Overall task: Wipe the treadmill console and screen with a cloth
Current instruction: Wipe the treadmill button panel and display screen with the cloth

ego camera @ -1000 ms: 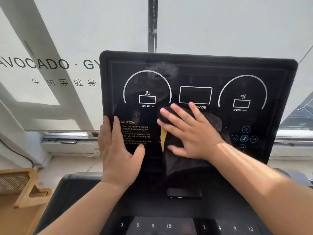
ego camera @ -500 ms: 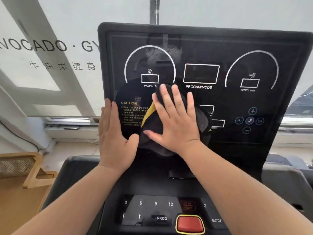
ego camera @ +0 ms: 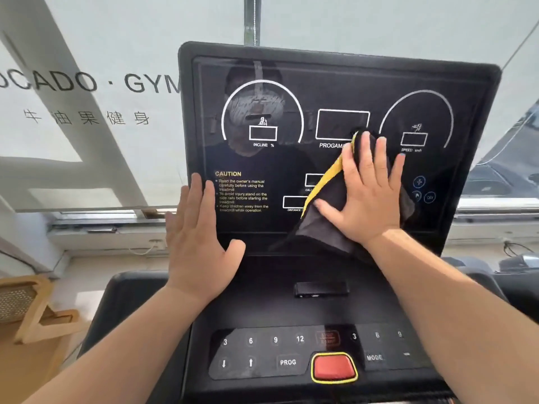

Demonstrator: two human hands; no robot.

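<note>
The black treadmill screen stands upright in front of me, with white dial outlines and a yellow caution text. My right hand lies flat with spread fingers on a dark grey cloth with a yellow edge, pressing it against the screen's right-centre, below the programme box. My left hand rests flat with straight fingers on the screen's lower left edge. Below the screen lies the console panel with number keys and a red stop button.
A small black slot sits on the sloped deck between screen and keys. Behind the treadmill is a frosted window with gym lettering. A wooden rack stands at lower left, and dark equipment at right.
My right hand has slid the cloth from the screen's centre-left to the right and slightly up. The left hand has stayed at the screen's left edge. The view has shifted.
</note>
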